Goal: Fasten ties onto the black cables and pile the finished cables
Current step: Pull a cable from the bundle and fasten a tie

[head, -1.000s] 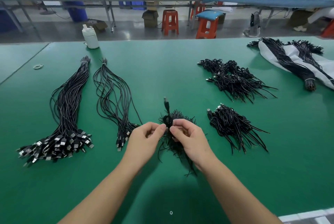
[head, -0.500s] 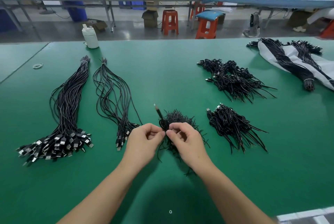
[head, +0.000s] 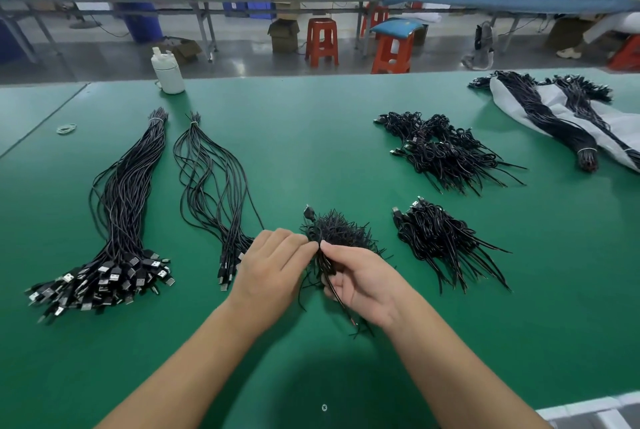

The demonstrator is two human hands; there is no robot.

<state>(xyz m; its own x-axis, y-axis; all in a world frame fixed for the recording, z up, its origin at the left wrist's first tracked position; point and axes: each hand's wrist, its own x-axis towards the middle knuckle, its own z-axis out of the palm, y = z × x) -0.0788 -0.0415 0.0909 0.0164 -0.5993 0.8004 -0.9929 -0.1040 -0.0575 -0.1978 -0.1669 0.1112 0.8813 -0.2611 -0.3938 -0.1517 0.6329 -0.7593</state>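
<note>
My left hand [head: 273,271] and my right hand [head: 363,281] meet over a heap of black twist ties [head: 341,229] at the table's middle. Together they hold one folded black cable [head: 323,262]: the left pinches it near the fold, and the right grips the doubled strands, which run down across its palm. The cable's plug end [head: 309,212] sticks up beyond the fingers. Two piles of tied cables lie to the right, a near pile [head: 440,238] and a far pile [head: 446,151]. Loose straight cables [head: 214,182] lie to the left.
A thick bundle of cables with USB plugs [head: 110,220] lies at far left on the green table [head: 311,137]. A white bottle [head: 168,72] stands at the back edge. A rubber band [head: 66,129] lies at back left. More bundles on a white bag [head: 554,110] are at back right.
The cable's plug end swung left, then back upright. My right hand turned palm up and now shows the cable's strands running across it. Both hands stayed over the tie heap.
</note>
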